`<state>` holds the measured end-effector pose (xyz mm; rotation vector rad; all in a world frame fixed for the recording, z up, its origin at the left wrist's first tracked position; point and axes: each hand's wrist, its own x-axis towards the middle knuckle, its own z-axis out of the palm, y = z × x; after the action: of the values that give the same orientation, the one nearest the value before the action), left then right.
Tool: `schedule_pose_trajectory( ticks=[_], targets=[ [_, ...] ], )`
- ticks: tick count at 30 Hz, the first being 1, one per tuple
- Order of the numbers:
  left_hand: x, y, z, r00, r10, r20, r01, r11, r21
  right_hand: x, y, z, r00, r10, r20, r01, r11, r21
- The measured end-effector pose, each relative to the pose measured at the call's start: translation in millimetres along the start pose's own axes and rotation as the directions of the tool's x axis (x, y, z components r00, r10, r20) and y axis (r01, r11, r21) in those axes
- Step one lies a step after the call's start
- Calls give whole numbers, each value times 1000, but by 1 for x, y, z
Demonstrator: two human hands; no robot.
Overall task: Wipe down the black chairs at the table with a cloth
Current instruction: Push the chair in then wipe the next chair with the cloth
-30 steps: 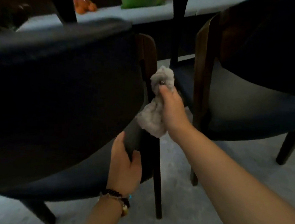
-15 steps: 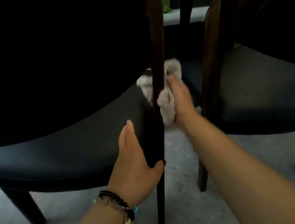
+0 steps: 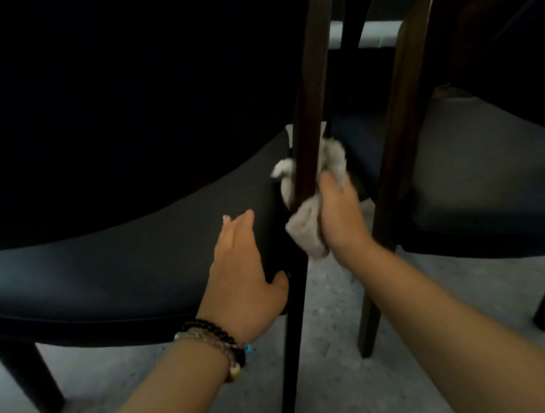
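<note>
Two hands are working the near chair (image 3: 122,276): the right hand (image 3: 338,218) is gripping the cloth (image 3: 305,231), bunched beneath its fingers around the wooden post (image 3: 309,111); the left hand (image 3: 242,279) is lying flat, fingers straight, on the seat edge.

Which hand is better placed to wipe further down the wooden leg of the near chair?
The right hand: it already grips the cloth, wrapped around the wooden leg. The left hand only steadies the seat.

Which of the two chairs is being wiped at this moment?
The near chair on the left: the cloth in the right hand wraps its rear post. The other chair is untouched.
</note>
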<state>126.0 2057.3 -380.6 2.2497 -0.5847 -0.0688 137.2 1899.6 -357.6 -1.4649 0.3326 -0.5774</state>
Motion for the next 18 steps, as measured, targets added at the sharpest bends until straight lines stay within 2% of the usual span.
schedule_pose_trajectory(
  ticks=[2, 4, 5, 7, 8, 10, 12, 13, 16, 18],
  targets=[
    [7, 2, 2, 999, -29, 19, 29, 999, -19, 22, -34, 12, 988, -144, -55, 147, 988, 56],
    [13, 2, 1, 994, -102, 46, 109, 981, -161, 36, -56, 25, 953, -262, -152, 276, 958, 78],
    [16, 1, -1, 988, -150, 46, 157, 949, -272, 36, -56, 31, 929, -314, -196, 328, 944, 43],
    [20, -5, -3, 976, -216, 18, 201, 871, -449, 23, -38, 37, 855, -473, -213, 438, 879, -190],
    [20, -7, -3, 975, -220, 3, 193, 848, -494, 11, -22, 34, 816, -556, -159, 488, 809, -329],
    [19, -13, -4, 982, -187, -18, 149, 835, -529, -11, 14, 20, 740, -668, 71, 581, 583, -567],
    [18, -18, -3, 987, -157, -36, 111, 826, -553, -25, 41, 3, 653, -673, 347, 654, 271, -706],
    [18, -20, -2, 988, -150, -39, 103, 825, -556, -28, 46, -4, 634, -639, 435, 670, 173, -722],
    [19, -21, 1, 988, -130, -79, 69, 845, -530, -23, 33, -17, 593, -555, 583, 721, 43, -692],
    [19, -20, 1, 987, -137, -84, 73, 845, -529, -11, 12, -16, 560, -590, 582, 736, 32, -676]
  ],
)
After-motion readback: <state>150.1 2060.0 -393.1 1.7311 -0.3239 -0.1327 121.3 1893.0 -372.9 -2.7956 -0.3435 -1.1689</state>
